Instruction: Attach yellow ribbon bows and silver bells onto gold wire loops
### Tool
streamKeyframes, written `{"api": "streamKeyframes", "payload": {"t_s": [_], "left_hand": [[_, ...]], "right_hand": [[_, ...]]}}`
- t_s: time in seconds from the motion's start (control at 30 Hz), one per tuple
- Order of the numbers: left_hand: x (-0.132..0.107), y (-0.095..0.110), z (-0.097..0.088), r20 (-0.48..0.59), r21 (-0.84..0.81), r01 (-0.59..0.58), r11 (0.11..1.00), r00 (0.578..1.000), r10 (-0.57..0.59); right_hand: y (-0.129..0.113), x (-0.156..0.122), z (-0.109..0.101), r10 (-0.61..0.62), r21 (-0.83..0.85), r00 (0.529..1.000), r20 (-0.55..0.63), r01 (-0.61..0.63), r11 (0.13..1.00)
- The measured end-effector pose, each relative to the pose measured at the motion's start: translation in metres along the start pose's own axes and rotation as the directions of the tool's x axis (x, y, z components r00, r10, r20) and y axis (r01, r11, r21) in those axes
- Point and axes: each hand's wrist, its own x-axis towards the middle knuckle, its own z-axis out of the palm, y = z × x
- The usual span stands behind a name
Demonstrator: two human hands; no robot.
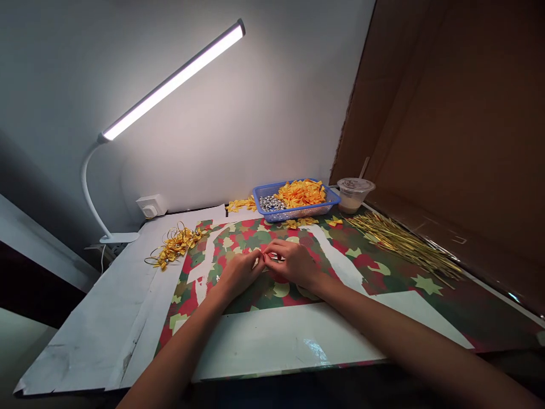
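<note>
My left hand [240, 274] and my right hand [293, 262] meet over the middle of the patterned table cover [272, 292]. Their fingertips are pinched together, and whatever is between them is too small or hidden to make out. Behind the hands stands a blue plastic basket [289, 215], with yellow-orange ribbon bows [301, 193] heaped in its right part and silver beads [272, 203] in its left. To the left of my left hand lies a pile of yellow bows with looped ties [176, 248].
A bundle of thin gold-green ties [404, 245] lies at the right. Beside the basket is a lidded plastic cup [354, 196] with a stick in it. A lit lamp [174, 79] leans over the table's left side. A cardboard panel [451, 113] borders the right.
</note>
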Motion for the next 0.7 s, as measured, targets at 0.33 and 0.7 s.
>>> {"api": "streamKeyframes", "payload": {"t_s": [0.33, 0.7], "left_hand": [[-0.0003, 0.0013, -0.0010, 0.058, 0.144, -0.005, 0.989, 0.998, -0.003], [-0.0008, 0.0050, -0.0040, 0.046, 0.078, -0.020, 0.997, 0.999, 0.016]], "right_hand": [[-0.0013, -0.0011, 0.0014, -0.040, -0.171, 0.999, 0.009, 0.041, 0.984], [-0.0037, -0.0019, -0.0001, -0.045, -0.252, 0.998, 0.045, 0.055, 0.966]]}}
